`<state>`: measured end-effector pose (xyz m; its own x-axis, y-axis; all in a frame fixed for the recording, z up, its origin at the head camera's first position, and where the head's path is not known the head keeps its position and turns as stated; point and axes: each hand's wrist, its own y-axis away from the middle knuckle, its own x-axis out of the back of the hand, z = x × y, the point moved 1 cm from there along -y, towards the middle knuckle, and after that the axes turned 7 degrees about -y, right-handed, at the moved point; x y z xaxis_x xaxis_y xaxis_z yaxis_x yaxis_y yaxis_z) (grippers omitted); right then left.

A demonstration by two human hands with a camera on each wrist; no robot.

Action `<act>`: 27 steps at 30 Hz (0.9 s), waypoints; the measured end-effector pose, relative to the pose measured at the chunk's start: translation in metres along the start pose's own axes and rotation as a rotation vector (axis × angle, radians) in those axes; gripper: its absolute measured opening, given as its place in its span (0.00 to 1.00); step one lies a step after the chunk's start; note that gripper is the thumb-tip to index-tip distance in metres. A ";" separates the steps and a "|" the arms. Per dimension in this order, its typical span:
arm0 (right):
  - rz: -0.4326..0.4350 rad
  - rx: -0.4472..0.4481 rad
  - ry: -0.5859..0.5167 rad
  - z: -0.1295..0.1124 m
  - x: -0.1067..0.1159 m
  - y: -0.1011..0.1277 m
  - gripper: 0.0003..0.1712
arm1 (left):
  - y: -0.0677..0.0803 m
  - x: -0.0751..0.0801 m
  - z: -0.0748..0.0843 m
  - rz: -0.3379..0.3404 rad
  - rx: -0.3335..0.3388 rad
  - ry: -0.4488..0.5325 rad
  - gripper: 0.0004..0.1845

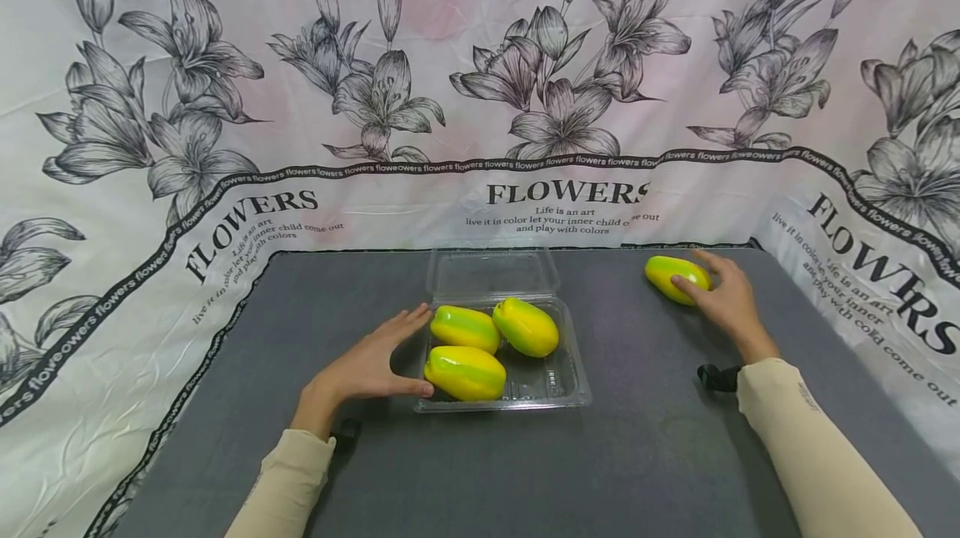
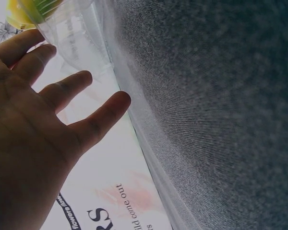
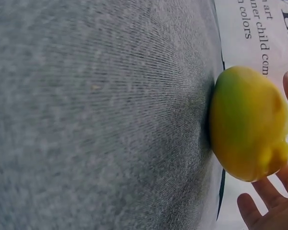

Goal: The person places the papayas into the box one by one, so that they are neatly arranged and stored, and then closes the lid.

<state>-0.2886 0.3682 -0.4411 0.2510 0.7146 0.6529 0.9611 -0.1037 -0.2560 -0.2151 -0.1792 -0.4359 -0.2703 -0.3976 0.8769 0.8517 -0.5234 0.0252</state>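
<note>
A clear plastic clamshell box (image 1: pixel 558 388) sits mid-mat with its lid (image 1: pixel 491 273) folded back. Inside lie three yellow-green mangoes (image 1: pixel 465 328), (image 1: pixel 527 326), (image 1: pixel 465 373). My left hand (image 1: pixel 378 363) rests against the box's left wall, fingers straight, thumb along the front corner. The left wrist view shows that hand (image 2: pixel 38 124) spread beside the box wall (image 2: pixel 81 43). A fourth mango (image 1: pixel 675 278) lies on the mat at the far right. My right hand (image 1: pixel 720 292) touches it with the thumb, fingers reaching over its far side. Up close, its fingertips (image 3: pixel 269 211) sit spread beside this mango (image 3: pixel 252 124).
The grey mat (image 1: pixel 525 471) is bordered on three sides by a white floral cloth (image 1: pixel 300 104) printed with "FLOWERS". A black wrist strap (image 1: pixel 716 377) shows on the right arm. Bare mat lies in front of the box and between the box and the loose mango.
</note>
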 end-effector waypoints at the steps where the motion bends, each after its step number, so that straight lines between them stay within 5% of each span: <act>1: -0.007 0.005 0.007 0.001 -0.001 -0.001 0.42 | 0.000 0.000 0.000 -0.001 0.000 0.000 0.60; 27: -0.128 -0.055 0.025 0.004 -0.005 -0.007 0.42 | -0.001 0.001 -0.001 0.004 -0.008 -0.009 0.60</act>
<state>-0.2973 0.3683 -0.4456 0.1284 0.7070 0.6955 0.9901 -0.0509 -0.1310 -0.2162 -0.1796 -0.4358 -0.2629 -0.3931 0.8811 0.8491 -0.5279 0.0178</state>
